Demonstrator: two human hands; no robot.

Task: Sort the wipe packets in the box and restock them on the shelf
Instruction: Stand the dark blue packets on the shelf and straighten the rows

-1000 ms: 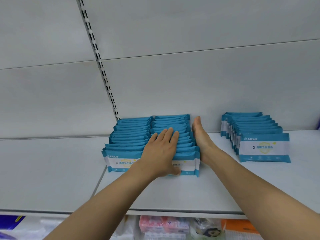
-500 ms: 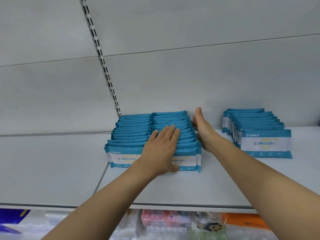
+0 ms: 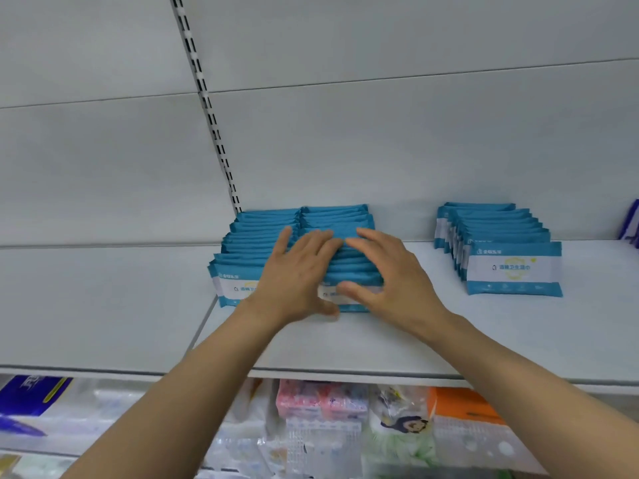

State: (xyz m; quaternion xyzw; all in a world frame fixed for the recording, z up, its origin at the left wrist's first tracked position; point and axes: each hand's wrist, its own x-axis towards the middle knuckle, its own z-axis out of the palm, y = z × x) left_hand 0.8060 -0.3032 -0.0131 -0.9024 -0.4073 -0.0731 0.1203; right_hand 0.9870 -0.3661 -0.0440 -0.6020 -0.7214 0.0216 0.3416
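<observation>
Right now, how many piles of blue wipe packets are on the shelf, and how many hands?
Rows of blue wipe packets: 3, two side by side and one apart
Hands: 2, left hand, right hand
Total: 5

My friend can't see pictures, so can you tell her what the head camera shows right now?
Two bare hands, the left hand and the right hand, rest with spread fingers on two side-by-side rows of blue wipe packets standing on a white shelf. A separate row of the same packets stands further right. Other packaged goods sit on the shelf below.
</observation>
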